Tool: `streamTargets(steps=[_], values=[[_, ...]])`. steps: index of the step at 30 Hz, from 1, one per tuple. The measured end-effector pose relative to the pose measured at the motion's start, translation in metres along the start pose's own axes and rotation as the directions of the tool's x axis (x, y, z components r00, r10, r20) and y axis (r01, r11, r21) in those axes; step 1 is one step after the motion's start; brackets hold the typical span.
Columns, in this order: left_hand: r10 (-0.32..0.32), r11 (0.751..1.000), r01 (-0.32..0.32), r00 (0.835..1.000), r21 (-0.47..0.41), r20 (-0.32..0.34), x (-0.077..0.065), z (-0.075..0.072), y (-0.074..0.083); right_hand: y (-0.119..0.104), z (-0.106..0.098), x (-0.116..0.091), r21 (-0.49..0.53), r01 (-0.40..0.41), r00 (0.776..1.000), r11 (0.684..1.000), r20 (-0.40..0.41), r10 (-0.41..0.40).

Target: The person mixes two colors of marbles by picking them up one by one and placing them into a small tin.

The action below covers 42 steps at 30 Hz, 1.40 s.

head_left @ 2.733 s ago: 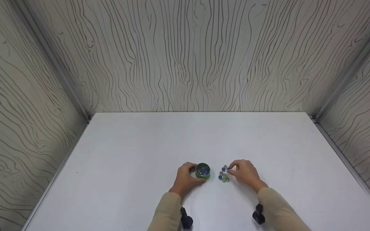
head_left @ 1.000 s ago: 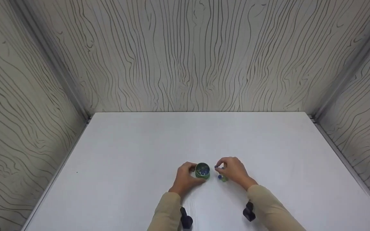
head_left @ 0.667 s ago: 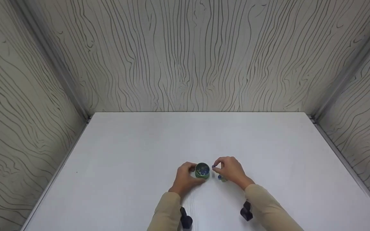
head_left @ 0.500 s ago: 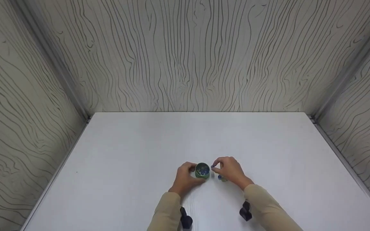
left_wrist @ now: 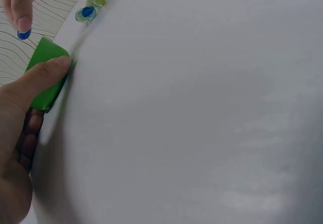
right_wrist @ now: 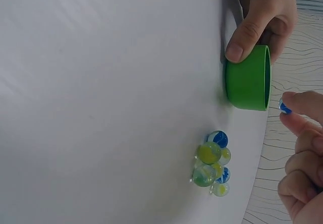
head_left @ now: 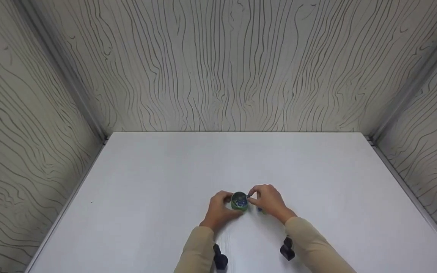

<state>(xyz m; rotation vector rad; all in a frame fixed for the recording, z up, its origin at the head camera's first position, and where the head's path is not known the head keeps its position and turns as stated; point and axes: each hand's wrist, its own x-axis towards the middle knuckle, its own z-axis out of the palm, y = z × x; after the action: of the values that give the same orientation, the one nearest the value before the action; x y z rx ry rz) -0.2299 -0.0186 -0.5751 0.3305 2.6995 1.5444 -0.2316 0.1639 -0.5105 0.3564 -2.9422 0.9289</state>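
Observation:
A small green cup (right_wrist: 247, 82) stands on the white table, with several blue marbles (head_left: 241, 203) inside it in the head view. My left hand (head_left: 219, 212) grips the cup from the left, thumb on the near side and fingers round the far side. Between thumb and forefinger, my right hand (head_left: 271, 200) pinches a blue marble (right_wrist: 285, 106) just above the cup's right rim. Under the right hand lies a cluster of blue, yellow and green glass marbles (right_wrist: 209, 153), mostly hidden by that hand in the head view.
The white tabletop (head_left: 157, 182) stretches out around the hands. Panels with a dark wood-grain pattern (head_left: 218, 68) close it in at the back and on both sides. A black wrist camera (head_left: 287, 249) hangs at the right sleeve, another black camera (head_left: 220, 259) at the left.
My right hand has picked the blue marble from beside the cluster and carried it left to the cup's rim. The left hand and cup have stayed in place.

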Motion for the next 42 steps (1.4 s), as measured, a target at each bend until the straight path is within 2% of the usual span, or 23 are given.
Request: streamTargets(steps=[10, 17, 23, 42], values=[[-0.011, 1.0, 0.011, 1.0, -0.005, -0.013, -0.002, 0.0, 0.003, -0.007, 0.005, 0.002, 0.01, -0.027, 0.999, 1.0, 0.018, 0.027], [0.036, 0.999, -0.035, 0.999, 0.026, -0.023, -0.001, 0.002, 0.0, -0.007, 0.009, 0.002, 0.015, -0.011, 1.0, 1.0, 0.022, 0.01], [0.046, 0.998, -0.045, 0.999, 0.046, -0.027, -0.001, 0.001, 0.001, -0.005, 0.007, 0.0, 0.009, 0.004, 1.0, 1.0, 0.007, -0.004], [0.018, 1.0, -0.018, 1.0, 0.009, -0.008, -0.002, -0.001, 0.004, 0.001, 0.003, -0.007, 0.027, 0.04, 0.999, 0.999, 0.002, -0.04]])
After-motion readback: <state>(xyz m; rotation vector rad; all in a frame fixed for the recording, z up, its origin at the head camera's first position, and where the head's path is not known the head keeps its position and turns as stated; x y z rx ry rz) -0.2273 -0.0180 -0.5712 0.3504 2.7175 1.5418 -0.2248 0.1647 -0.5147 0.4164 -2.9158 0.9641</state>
